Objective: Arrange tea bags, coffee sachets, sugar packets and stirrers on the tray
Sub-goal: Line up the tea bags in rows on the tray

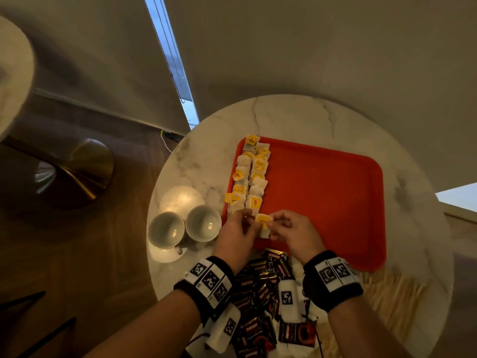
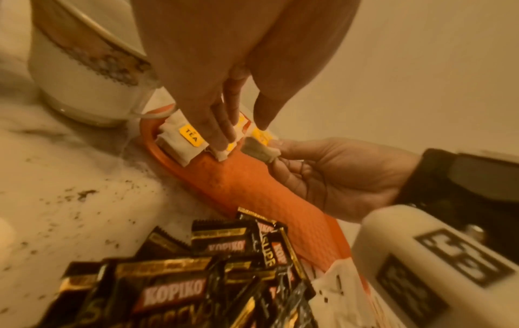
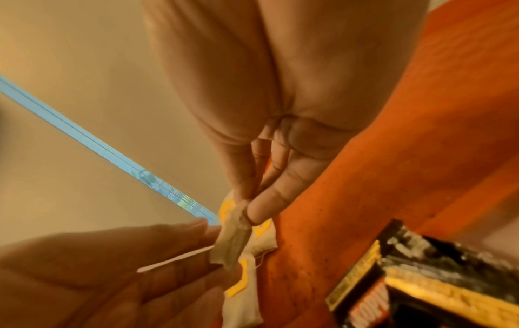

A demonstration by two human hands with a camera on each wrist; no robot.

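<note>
Tea bag (image 1: 263, 223), white paper with a yellow tag, pinched between thumb and fingertips of right hand (image 1: 294, 235) just above near-left corner of orange-red plastic tray (image 1: 335, 202); long axis roughly near-to-far, tag end pointing away, parallel to the rows ahead. Seen from right wrist: thumb and forefinger closed on its upper edge, bag hanging down over the tray. Left hand (image 1: 238, 232) alongside on the left, fingers (image 2: 222, 131) extended onto the nearest laid bags, thumb tip at the held bag's tag; holding nothing that can be made out.

Nearest of all, by the wrists: heap of black-and-gold coffee sachets (image 1: 260, 301) on round white marble table (image 1: 296, 115), with pale wooden stirrers (image 1: 387, 288) blurred at right.

Further out: two rows of white tea bags (image 1: 249, 177) along the tray's left edge, running near to far, yellow tags mostly up. Left of tray: two white ceramic cups (image 1: 184, 227) and a saucer.
</note>
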